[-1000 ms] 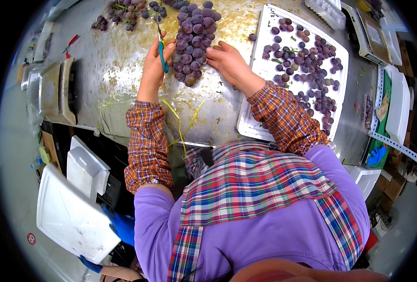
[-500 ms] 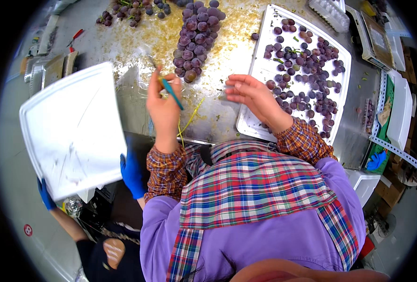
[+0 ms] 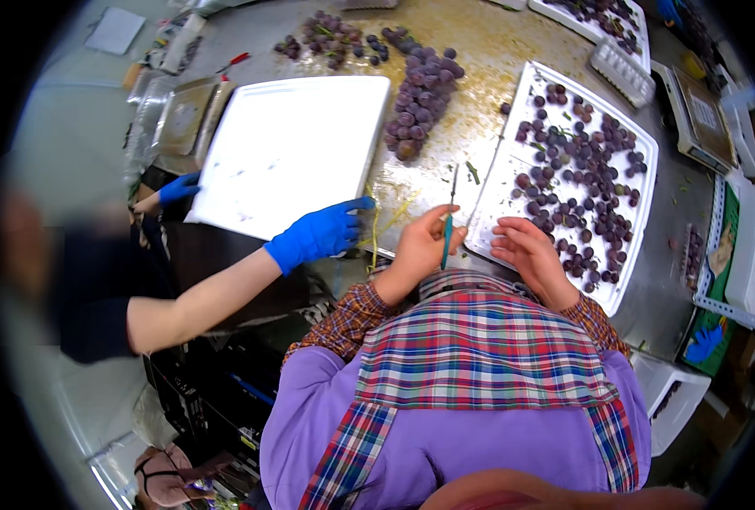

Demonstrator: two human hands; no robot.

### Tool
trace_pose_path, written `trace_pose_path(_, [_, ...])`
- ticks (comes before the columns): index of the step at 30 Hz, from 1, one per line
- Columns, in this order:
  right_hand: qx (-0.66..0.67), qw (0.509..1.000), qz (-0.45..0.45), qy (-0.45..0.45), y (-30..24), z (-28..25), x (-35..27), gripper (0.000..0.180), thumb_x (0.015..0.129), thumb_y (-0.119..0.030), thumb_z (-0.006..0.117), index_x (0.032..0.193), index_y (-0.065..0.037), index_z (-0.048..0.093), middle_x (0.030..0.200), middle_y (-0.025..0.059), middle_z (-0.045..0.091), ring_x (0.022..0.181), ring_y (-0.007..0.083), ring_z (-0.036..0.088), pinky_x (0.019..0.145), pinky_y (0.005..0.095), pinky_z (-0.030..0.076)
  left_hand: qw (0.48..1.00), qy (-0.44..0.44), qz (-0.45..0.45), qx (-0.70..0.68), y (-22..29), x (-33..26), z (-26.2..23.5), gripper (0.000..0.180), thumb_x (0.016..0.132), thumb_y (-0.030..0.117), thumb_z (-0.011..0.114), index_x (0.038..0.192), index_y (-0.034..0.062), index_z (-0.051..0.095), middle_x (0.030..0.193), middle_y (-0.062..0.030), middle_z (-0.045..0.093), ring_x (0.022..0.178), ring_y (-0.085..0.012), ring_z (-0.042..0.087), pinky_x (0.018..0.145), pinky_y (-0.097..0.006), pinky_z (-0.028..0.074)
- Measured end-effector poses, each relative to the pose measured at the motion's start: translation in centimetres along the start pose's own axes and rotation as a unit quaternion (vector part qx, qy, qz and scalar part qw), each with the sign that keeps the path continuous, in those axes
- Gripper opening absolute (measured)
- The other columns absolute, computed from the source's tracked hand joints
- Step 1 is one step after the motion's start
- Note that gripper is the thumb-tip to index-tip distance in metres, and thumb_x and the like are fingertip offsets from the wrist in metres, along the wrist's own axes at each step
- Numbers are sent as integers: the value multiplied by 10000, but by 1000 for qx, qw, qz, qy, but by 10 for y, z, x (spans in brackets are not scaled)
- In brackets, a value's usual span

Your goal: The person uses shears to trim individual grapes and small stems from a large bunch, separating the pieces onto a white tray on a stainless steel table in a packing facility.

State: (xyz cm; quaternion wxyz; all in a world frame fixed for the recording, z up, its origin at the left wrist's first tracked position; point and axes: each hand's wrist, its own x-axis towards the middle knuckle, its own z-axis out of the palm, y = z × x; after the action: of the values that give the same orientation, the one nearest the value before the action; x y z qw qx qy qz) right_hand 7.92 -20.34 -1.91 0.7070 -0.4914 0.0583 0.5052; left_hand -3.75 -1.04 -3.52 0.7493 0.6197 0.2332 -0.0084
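Observation:
My left hand is closed around slim teal-handled scissors, their thin blades pointing away from me. It is near the table's front edge, just left of a white tray of loose purple grapes. Above that tray's near left corner hovers my right hand, fingers stretched and holding nothing. A large bunch of purple grapes lies on the metal table, beyond both hands. Yellow strips lie left of my left hand.
At my left, a co-worker's blue-gloved hands hold another white tray at the table's edge. Smaller grape clusters and red-handled snips lie farther back. A clear plastic box and a scale stand far right.
My left hand has moved right and toward me with the scissors, closer to my right hand. The co-worker's white tray has come rightward onto the table beside the grape bunch. My view has shifted.

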Motion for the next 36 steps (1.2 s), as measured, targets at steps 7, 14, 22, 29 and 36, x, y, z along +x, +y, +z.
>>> trace_pose_path(7, [15,1000,-2,6,14,-17,-13,251,938,-103,518,1172,-16,536,1082,93,601,957,201,604,859,359,508,997,-27,12,66,-32,-4,-1,418,853,171,709,1227,45,570,671,12,587,595,-39,512,534,-224,431])
trace_pose_path(14, [37,995,-87,6,-1,-31,-17,245,942,-119,521,1168,-23,536,1058,82,605,928,185,608,832,351,519,967,-50,130,213,-30,4,-5,396,831,219,726,1167,44,611,592,24,493,559,-42,426,515,-237,375])
trace_pose_path(22, [18,985,-159,73,20,-70,-30,242,933,-129,529,1159,-42,548,1041,64,609,898,171,609,809,327,512,983,-56,100,140,-92,21,-46,435,896,160,652,1284,14,518,826,-38,655,656,-72,580,562,-226,475])
trace_pose_path(29, [31,986,-108,126,88,-83,-45,257,922,-172,579,1137,-34,558,1007,70,627,881,176,625,764,319,539,987,-29,101,125,-117,44,-68,391,893,163,648,1230,-11,555,734,-14,626,631,-56,551,558,-222,447])
trace_pose_path(36, [46,964,-145,218,151,-120,-40,250,888,-223,636,1041,-28,610,881,43,640,763,123,622,670,252,524,989,-96,46,100,-93,61,-53,409,925,184,611,1277,23,478,750,-47,612,596,-100,545,538,-222,451])
